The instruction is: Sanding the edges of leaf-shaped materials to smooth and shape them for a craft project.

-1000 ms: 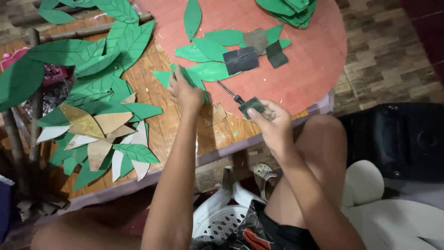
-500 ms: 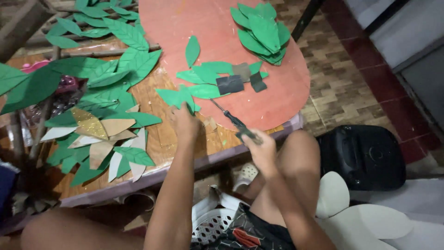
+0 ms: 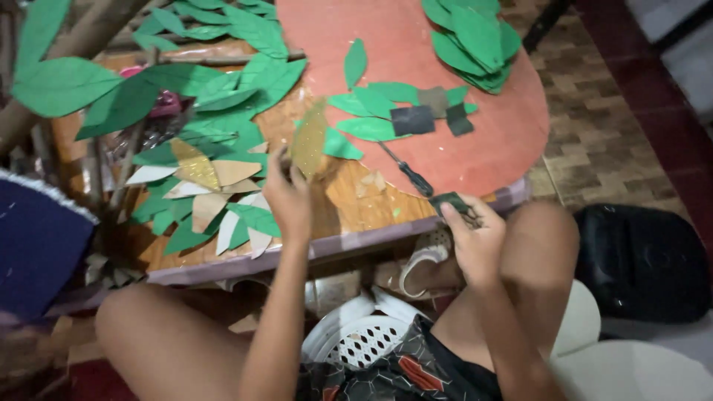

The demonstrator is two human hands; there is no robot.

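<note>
Since half a second ago our left hand (image 3: 288,194) has lifted off the green leaves and now pinches a pointed, leaf-shaped piece of gold glitter foam (image 3: 309,141), held upright just above the low wooden table (image 3: 356,204). Our right hand (image 3: 472,238) has dropped toward the table's near edge, and the view has swung a little to the left.

That right hand is closed around the dark handles of a pair of black scissors (image 3: 416,178), whose thin blades point up and away over the round red board (image 3: 416,44); we cannot tell whether the blades stand parted or together. The left hand's fingers grip the gold leaf near its lower end, thumb on one face.

To do this well, we judge that the leaf wants a hold nearer its middle, so that the foam does not flop. It seems wise to keep the scissor tips pointed away from the left fingers, and to turn the leaf instead of the blades when following a curve.

Flat green paper leaves (image 3: 371,111) lie loose on the red board just beyond the scissor tips, beside two dark square scraps (image 3: 413,119). Another stack of green leaves (image 3: 468,37) sits at the board's far edge. A cluster of beige and gold cut leaves (image 3: 208,186) lies to the left of the held piece, near enough to be brushed by our wrist.
</note>
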